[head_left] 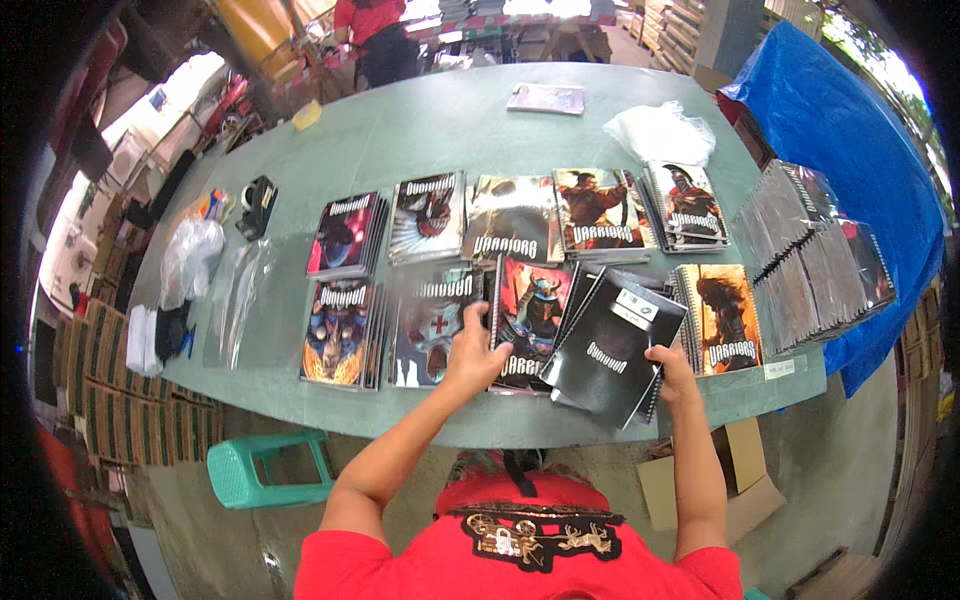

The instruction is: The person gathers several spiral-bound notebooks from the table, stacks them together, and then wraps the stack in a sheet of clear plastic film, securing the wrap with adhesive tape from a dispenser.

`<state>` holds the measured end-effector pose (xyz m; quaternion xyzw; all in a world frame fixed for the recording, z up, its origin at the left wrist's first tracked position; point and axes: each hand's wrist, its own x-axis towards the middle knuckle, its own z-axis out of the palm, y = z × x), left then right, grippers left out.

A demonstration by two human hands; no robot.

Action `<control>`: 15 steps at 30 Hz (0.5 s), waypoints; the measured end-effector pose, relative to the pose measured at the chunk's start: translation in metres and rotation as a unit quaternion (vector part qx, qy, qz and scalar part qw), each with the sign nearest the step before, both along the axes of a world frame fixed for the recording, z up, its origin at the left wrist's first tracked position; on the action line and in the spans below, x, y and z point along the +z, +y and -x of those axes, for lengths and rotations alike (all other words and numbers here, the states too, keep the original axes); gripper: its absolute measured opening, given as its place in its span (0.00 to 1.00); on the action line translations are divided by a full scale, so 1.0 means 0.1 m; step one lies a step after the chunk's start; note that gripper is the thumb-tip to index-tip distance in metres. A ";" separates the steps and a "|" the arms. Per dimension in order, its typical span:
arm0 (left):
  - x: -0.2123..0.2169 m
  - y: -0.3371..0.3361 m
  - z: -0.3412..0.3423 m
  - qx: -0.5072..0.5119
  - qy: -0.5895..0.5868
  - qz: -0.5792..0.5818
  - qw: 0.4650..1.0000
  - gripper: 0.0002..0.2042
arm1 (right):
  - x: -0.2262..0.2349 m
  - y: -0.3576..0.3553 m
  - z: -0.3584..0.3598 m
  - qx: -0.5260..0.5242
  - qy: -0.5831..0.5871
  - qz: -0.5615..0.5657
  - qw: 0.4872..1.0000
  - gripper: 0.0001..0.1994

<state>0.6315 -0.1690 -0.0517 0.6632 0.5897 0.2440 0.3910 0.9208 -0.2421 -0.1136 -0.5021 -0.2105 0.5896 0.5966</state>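
Observation:
My right hand [674,373] grips the right edge of some black spiral notebooks [605,355], tilted, back cover up with a white label. My left hand [474,352] is at the left edge of a notebook with a horned-helmet warrior cover [530,310], thumb and forefinger apart; whether it touches that cover I cannot tell. Just left of this hand lies a notebook with a grey helmet and red cross [432,335], its cover glossy with glare. To the right of the black notebooks is a stack with a yellow warrior cover [722,318].
A back row of notebook stacks [512,215] lies beyond my hands. Many more notebooks [815,260] pile up at the right beside a blue tarp [850,150]. Clear plastic [660,132], a tape dispenser [258,207] and plastic bags [192,255] lie on the green table [430,120]. A green stool [240,475] stands below.

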 end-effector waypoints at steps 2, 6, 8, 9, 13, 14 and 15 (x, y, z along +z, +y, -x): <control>0.25 0.06 -0.15 -0.083 0.015 -0.255 0.963 0.23 | -0.01 0.01 0.03 -0.002 0.029 -0.007 1.000 0.27; 0.48 -0.08 -0.92 -0.325 0.012 -0.180 0.928 0.19 | 0.05 0.01 -0.03 -0.013 0.133 0.013 0.991 0.21; 0.42 0.11 -1.12 -0.453 -0.043 -0.091 0.886 0.19 | 0.23 -0.01 0.02 -0.028 0.191 0.007 0.981 0.20; 0.31 0.39 -1.16 -0.323 0.010 -0.171 0.931 0.19 | 0.08 0.01 -0.01 -0.037 0.112 0.055 0.992 0.22; -0.55 2.07 -0.34 -0.043 0.323 -0.226 0.918 0.38 | 0.14 0.05 0.18 -0.004 -0.106 -0.006 0.994 0.23; -0.42 2.07 -0.40 -0.043 0.335 -0.185 0.923 0.45 | 0.15 0.00 0.03 -0.032 -0.094 0.011 0.995 0.22; -0.35 2.17 -0.34 -0.028 0.302 -0.158 0.940 0.44 | 0.22 -0.04 -0.09 -0.045 -0.079 0.022 0.996 0.22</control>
